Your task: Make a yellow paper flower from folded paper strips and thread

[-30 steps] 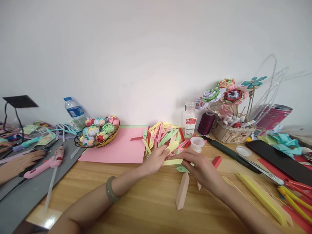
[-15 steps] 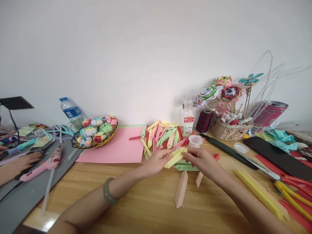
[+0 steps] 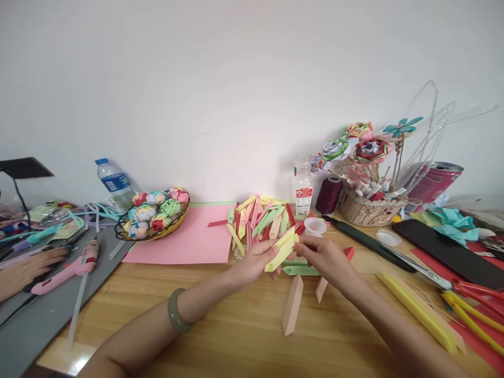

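Folded yellow paper (image 3: 282, 254) sits pinched between the thumb and fingers of the left hand (image 3: 254, 262), while the right hand (image 3: 322, 255) pinches its 2 o'clock end above a wooden table (image 3: 236, 325). From the paper, colored strips (image 3: 258, 219) lie heaped at 11 o'clock, 1 clear bottle (image 3: 303, 189) stands at 1 o'clock.

Looks like a little craft corner, maybe at home, can't really tell. Wooden bench (image 3: 220, 336) against a plain wall (image 3: 220, 94), loaded with folded paper strips (image 3: 262, 220), a pink glue gun (image 3: 79, 268), scissors (image 3: 437, 278), a thread spool (image 3: 329, 195) and a basket of paper flowers (image 3: 370, 207).
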{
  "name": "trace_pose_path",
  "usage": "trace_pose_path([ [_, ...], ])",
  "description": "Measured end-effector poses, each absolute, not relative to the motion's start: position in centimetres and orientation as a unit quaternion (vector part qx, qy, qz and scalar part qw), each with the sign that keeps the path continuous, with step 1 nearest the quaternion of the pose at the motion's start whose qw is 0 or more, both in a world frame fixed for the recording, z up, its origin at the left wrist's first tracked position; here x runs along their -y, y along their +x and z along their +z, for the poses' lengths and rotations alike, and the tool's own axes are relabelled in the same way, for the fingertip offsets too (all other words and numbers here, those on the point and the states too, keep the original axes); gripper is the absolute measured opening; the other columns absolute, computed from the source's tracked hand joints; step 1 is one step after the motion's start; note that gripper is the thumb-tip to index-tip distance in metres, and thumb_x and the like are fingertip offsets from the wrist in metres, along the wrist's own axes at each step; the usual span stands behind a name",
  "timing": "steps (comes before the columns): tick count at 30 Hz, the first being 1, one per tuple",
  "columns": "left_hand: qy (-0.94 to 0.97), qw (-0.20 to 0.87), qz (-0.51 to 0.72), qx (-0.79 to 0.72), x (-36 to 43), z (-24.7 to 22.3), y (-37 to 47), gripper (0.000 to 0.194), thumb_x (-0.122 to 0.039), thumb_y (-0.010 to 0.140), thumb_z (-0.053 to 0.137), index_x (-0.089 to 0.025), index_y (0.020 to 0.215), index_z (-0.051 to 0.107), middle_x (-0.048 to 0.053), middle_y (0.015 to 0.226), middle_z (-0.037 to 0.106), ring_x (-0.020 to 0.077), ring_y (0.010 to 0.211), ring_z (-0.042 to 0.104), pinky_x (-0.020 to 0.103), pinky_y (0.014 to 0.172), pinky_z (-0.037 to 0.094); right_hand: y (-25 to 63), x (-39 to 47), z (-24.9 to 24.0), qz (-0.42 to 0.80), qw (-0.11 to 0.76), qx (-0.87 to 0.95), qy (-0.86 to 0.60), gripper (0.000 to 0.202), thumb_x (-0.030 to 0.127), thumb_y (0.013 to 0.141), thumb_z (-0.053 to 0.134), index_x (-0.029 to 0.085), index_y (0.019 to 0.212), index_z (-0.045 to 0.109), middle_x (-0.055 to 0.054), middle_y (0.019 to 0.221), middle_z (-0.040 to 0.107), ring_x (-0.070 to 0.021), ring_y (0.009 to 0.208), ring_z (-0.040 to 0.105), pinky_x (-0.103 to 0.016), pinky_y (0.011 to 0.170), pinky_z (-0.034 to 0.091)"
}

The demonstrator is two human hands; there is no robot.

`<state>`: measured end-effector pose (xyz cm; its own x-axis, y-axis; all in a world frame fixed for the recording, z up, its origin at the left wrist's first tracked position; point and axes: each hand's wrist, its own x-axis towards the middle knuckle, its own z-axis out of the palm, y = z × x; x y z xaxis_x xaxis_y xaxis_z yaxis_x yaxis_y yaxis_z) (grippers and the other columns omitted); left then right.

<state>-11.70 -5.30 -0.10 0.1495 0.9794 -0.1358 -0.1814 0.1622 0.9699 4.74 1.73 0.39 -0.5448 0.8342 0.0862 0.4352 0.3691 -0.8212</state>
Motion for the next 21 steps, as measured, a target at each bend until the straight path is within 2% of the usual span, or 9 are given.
trace_pose_path([
  [4,0.456,0.618,0.467,-0.438,5.38,-0.02,-11.65,0.053,-0.051,0.074,0.058,-0.012,0.109,0.059,0.009,0.086,0.062,0.0086,0.055,0.048,0.02,0.045,0.04,4.61,-1.78,0.3,0.399,0.279,0.774,-0.405,0.024,0.041,0.076,0.051,0.019,0.075,0.06,0.0,0.067,0.061,-0.014,0.058,0.052,-0.024,0.052,0.04],
  [8,0.476,0.626,0.442,-0.432,5.51,0.4,-11.52,0.061,-0.046,0.077,0.056,-0.016,0.129,0.043,0.006,0.085,0.06,0.0066,0.051,0.043,0.018,0.041,0.038,4.58,-1.69,0.46,0.401,0.288,0.76,-0.422,0.022,0.038,0.073,0.054,0.018,0.064,0.056,0.001,0.059,0.056,-0.0142,0.056,0.051,-0.025,0.052,0.039],
  [10,0.481,0.623,0.434,-0.439,5.53,0.55,-11.46,0.065,-0.045,0.077,0.057,-0.016,0.132,0.039,0.005,0.081,0.058,0.0053,0.048,0.04,0.017,0.039,0.036,4.54,-1.67,0.53,0.407,0.291,0.754,-0.427,0.022,0.038,0.072,0.055,0.018,0.062,0.054,0.001,0.056,0.055,-0.0139,0.054,0.051,-0.025,0.05,0.039],
  [15,0.467,0.627,0.443,-0.438,5.42,0.01,-11.56,0.064,-0.05,0.074,0.057,-0.014,0.126,0.043,0.0,0.072,0.053,0.0051,0.047,0.038,0.016,0.037,0.032,4.57,-1.76,0.67,0.429,0.299,0.746,-0.412,0.022,0.04,0.073,0.054,0.018,0.071,0.056,-0.001,0.063,0.06,-0.0146,0.057,0.057,-0.025,0.052,0.043],
  [21,0.421,0.669,0.435,-0.431,5.52,-0.16,-11.68,0.054,-0.058,0.078,0.047,-0.011,0.104,0.055,0.0,0.066,0.052,0.0044,0.041,0.041,0.016,0.035,0.033,5.23,-1.81,0.97,0.374,0.337,0.765,-0.402,0.023,0.041,0.072,0.059,0.019,0.068,0.06,-0.001,0.066,0.059,-0.0152,0.06,0.049,-0.026,0.054,0.037],
])
